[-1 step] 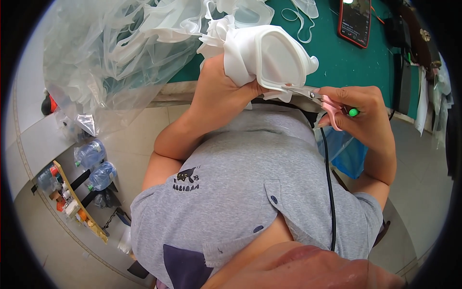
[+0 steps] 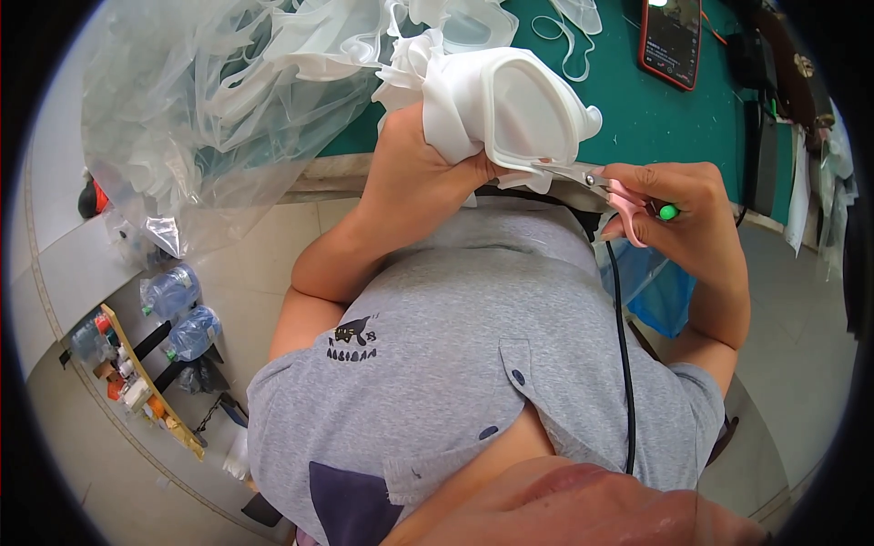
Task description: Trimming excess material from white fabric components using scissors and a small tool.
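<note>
My left hand (image 2: 414,173) is closed round a soft white rubbery piece (image 2: 455,96), which has a raised rim round a translucent rounded panel. It holds the piece up at the table's near edge, thumb near the rim's lower side. My right hand (image 2: 696,205) grips small scissors (image 2: 626,211) with pink handles. Their blades point left and touch or nearly touch the lower rim; whether they cut into it I cannot tell. A bright green rounded tip (image 2: 669,212) pokes out beside the right fingers; the rest of that object is hidden.
On the green tabletop (image 2: 610,114) lie more white pieces (image 2: 469,25), a thin white loop (image 2: 569,50) and a phone (image 2: 671,41) with a red edge. A clear plastic bag (image 2: 209,118) spills over the left edge. A black cable (image 2: 622,346) hangs down my front.
</note>
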A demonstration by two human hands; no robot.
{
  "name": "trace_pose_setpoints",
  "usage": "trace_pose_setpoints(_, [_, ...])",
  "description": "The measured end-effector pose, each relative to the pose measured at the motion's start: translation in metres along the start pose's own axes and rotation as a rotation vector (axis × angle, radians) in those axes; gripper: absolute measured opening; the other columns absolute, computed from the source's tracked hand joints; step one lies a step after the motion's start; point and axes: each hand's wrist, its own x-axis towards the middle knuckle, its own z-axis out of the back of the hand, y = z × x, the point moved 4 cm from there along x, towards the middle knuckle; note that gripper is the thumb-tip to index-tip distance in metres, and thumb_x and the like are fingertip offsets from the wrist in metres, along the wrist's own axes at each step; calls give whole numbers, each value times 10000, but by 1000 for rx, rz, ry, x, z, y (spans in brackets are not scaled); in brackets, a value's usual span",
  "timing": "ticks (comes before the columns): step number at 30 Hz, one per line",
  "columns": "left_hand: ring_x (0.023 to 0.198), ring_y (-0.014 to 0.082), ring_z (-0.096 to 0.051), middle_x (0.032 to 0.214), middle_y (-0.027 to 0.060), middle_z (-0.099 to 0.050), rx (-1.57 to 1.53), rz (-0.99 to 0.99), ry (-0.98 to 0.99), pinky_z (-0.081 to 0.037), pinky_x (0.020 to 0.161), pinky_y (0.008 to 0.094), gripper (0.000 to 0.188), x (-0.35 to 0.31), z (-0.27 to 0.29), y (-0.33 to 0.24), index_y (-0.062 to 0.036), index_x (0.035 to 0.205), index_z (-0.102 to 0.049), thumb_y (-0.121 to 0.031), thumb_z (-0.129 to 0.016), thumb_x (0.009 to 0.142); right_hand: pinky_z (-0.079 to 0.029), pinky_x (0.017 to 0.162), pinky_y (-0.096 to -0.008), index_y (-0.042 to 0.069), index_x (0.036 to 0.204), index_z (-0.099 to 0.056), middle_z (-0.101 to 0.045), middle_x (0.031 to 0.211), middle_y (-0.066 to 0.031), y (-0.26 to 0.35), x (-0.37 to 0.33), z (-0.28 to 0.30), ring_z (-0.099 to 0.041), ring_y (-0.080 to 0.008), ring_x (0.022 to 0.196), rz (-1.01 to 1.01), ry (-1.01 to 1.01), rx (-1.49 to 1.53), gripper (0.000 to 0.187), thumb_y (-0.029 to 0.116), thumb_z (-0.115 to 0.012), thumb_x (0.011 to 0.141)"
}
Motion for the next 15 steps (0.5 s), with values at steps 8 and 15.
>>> trace_pose_setpoints(8, [803,132,-657,874,74,-693,-26,21,3,-529,707,265,219,-1,0,1,11,963,-658,27,-704,749,-485,566,-200,-17,1044,-669,-637,698,-87,3,1,1,-631,-97,621,22,9,-22,424,-105,-686,630])
trace_pose_setpoints(15, [799,122,-650,874,71,-692,-27,34,-2,-527,701,264,225,-1,0,1,13,971,-655,30,-701,751,-501,583,-209,-35,1047,-661,-644,718,-97,-1,-1,-1,-666,-128,653,-43,17,57,389,-69,-710,662])
